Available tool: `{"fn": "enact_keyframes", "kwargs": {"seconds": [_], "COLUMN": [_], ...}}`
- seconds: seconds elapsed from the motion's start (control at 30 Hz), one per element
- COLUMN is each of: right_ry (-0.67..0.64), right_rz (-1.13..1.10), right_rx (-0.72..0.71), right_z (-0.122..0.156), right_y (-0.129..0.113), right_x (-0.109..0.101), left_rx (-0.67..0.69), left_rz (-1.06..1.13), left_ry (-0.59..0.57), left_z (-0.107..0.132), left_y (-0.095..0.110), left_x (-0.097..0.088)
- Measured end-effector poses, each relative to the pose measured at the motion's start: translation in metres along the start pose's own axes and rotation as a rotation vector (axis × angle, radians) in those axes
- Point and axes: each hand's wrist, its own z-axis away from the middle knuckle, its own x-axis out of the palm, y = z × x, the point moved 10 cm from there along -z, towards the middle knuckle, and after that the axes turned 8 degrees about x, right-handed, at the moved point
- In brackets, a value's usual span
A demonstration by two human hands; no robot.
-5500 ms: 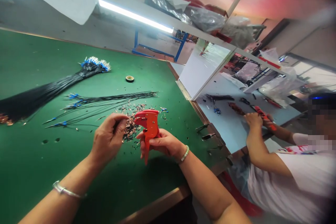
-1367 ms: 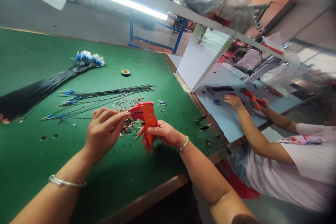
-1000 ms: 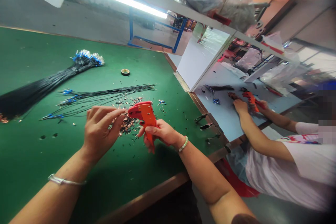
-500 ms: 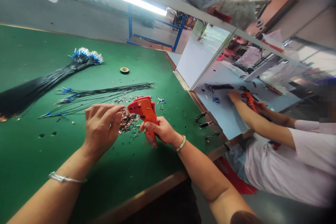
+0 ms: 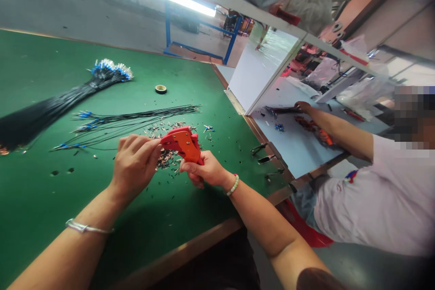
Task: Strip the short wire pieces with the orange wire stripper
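Note:
My right hand [image 5: 205,168] is wrapped round the handles of an orange and red wire stripper [image 5: 186,144]. Close against the tool's jaws, my left hand [image 5: 136,161] is closed in a pinch; what lies between its fingertips is too small and hidden to make out. Beneath the stripper is a pile of copper and black wire scraps [image 5: 165,158] on the green table. Just beyond my hands lie thin black wires [image 5: 146,112] with blue-sleeved terminals [image 5: 89,126] at their left ends.
A thick bundle of black wires [image 5: 57,99] with blue and silver ends lies at the left. Behind the loose wires is a tape roll [image 5: 161,89]. Clamps [image 5: 266,160] line the right edge. A co-worker [image 5: 370,190] sits at the adjoining pale table [image 5: 299,161].
The stripper has tilted and moved slightly left, its jaws now right at my left fingertips. The co-worker's arm has reached farther across to black wires, with the orange tool lower down.

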Motion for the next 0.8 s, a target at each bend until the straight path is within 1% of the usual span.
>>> {"fn": "enact_keyframes", "kwargs": {"seconds": [0.2, 0.3, 0.4, 0.53, 0.7, 0.8], "right_ry": [-0.017, -0.046, -0.124, -0.212, -0.244, -0.262], "right_rz": [-0.019, -0.02, -0.049, -0.155, -0.143, -0.131], "right_rx": [-0.035, -0.023, 0.014, 0.062, 0.096, 0.101], "right_z": [0.002, 0.001, 0.001, 0.003, 0.005, 0.005], "right_y": [-0.003, -0.002, 0.001, 0.002, 0.002, 0.003], "right_x": [0.003, 0.002, 0.002, -0.001, 0.001, 0.004], "left_rx": [0.072, 0.083, 0.064, 0.031, -0.009, -0.008], "left_rz": [-0.011, -0.026, -0.037, -0.037, -0.002, 0.009], "left_ry": [0.047, 0.063, 0.059, 0.068, 0.079, 0.081], "left_z": [-0.004, -0.005, -0.004, -0.002, -0.002, -0.002], "left_y": [0.007, 0.007, 0.005, 0.002, 0.0, 0.001], "left_x": [-0.007, -0.009, -0.01, -0.012, -0.011, -0.01]}}
